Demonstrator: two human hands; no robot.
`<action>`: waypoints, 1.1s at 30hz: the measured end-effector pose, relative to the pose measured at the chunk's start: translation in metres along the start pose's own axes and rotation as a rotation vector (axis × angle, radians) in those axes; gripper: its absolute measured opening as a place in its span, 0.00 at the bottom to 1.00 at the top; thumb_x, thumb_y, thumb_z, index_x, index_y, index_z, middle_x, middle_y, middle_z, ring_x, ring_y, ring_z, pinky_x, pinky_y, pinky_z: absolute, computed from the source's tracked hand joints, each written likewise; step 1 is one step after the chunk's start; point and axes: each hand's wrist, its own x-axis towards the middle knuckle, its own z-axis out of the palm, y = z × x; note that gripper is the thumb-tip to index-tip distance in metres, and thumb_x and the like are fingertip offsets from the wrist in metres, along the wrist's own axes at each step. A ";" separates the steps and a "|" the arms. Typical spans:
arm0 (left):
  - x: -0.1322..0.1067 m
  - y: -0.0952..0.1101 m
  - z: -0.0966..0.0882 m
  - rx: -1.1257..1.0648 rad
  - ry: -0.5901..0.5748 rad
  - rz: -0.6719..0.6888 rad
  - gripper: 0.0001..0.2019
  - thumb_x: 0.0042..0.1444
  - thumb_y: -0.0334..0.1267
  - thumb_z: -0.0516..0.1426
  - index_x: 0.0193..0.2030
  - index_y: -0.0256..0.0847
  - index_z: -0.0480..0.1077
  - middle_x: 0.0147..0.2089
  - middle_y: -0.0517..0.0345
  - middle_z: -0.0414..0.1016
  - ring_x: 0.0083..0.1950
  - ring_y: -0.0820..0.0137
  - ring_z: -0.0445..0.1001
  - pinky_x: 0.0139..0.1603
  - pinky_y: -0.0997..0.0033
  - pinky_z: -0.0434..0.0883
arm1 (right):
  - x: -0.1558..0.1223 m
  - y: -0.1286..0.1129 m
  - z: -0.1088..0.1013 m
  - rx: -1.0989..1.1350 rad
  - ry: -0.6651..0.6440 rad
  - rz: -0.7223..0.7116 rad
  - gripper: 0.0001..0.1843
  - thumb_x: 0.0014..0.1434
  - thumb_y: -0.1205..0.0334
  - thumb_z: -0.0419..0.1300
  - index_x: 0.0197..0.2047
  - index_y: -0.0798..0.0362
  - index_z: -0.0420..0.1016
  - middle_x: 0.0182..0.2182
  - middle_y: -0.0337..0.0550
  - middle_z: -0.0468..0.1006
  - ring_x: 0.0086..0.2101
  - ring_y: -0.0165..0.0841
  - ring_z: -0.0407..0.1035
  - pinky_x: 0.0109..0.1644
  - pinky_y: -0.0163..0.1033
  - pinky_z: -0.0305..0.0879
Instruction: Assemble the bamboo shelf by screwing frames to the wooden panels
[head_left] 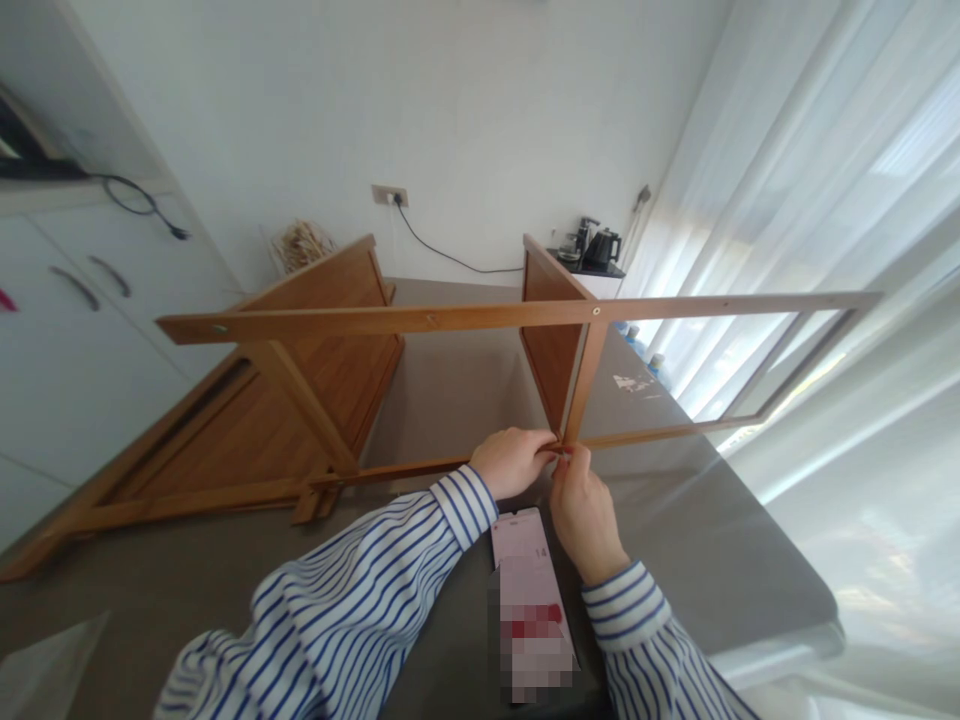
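A brown wooden frame [480,317] with long parallel rails lies across the table, joined to upright wooden panels. My left hand [510,462] is closed around the near rail at the joint below the right-hand panel [553,335]. Close beside it, the fingers of my right hand [589,512] pinch together at the same joint, where a short crosspiece [586,375] meets the rail. Whatever the right fingertips hold is too small to make out. Below my hands a phone [523,545] lies on the table, its lower part pixelated.
Another wooden panel [330,315] stands to the left, with a slatted wooden piece [202,505] beside it. The grey table [750,560] ends at the right near white curtains [847,400]. A black kettle [601,247] stands at the back; a cable [450,255] runs along the wall.
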 end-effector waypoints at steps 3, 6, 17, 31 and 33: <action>0.000 0.000 -0.001 -0.009 -0.003 0.007 0.17 0.61 0.50 0.47 0.50 0.51 0.71 0.45 0.56 0.77 0.46 0.61 0.75 0.41 0.67 0.67 | -0.002 0.004 -0.002 0.063 0.031 -0.024 0.11 0.65 0.64 0.41 0.48 0.57 0.58 0.33 0.51 0.77 0.32 0.39 0.73 0.32 0.38 0.62; 0.001 -0.001 0.000 -0.004 0.009 0.032 0.17 0.61 0.50 0.46 0.49 0.51 0.71 0.45 0.56 0.77 0.46 0.60 0.75 0.41 0.67 0.67 | -0.004 0.007 -0.004 0.120 0.034 -0.055 0.13 0.65 0.63 0.41 0.49 0.57 0.58 0.35 0.51 0.77 0.34 0.39 0.73 0.35 0.39 0.64; 0.001 -0.002 0.002 0.041 0.015 0.027 0.17 0.61 0.50 0.46 0.48 0.51 0.71 0.44 0.58 0.78 0.44 0.63 0.75 0.39 0.69 0.67 | -0.003 0.017 -0.006 0.404 0.032 0.095 0.13 0.62 0.57 0.48 0.44 0.54 0.67 0.34 0.47 0.78 0.33 0.36 0.73 0.37 0.38 0.65; 0.003 -0.003 0.003 0.075 0.035 0.052 0.16 0.61 0.50 0.46 0.45 0.51 0.71 0.42 0.59 0.78 0.41 0.61 0.76 0.34 0.69 0.65 | -0.014 0.032 -0.015 0.476 -0.042 0.210 0.14 0.59 0.55 0.51 0.40 0.52 0.75 0.32 0.43 0.80 0.33 0.36 0.73 0.39 0.39 0.65; 0.002 -0.002 0.003 0.081 0.033 0.054 0.16 0.61 0.50 0.46 0.45 0.51 0.72 0.42 0.59 0.78 0.42 0.61 0.76 0.34 0.69 0.65 | -0.013 0.027 -0.016 0.422 -0.033 0.194 0.14 0.60 0.56 0.50 0.39 0.52 0.75 0.30 0.43 0.79 0.31 0.35 0.73 0.38 0.38 0.64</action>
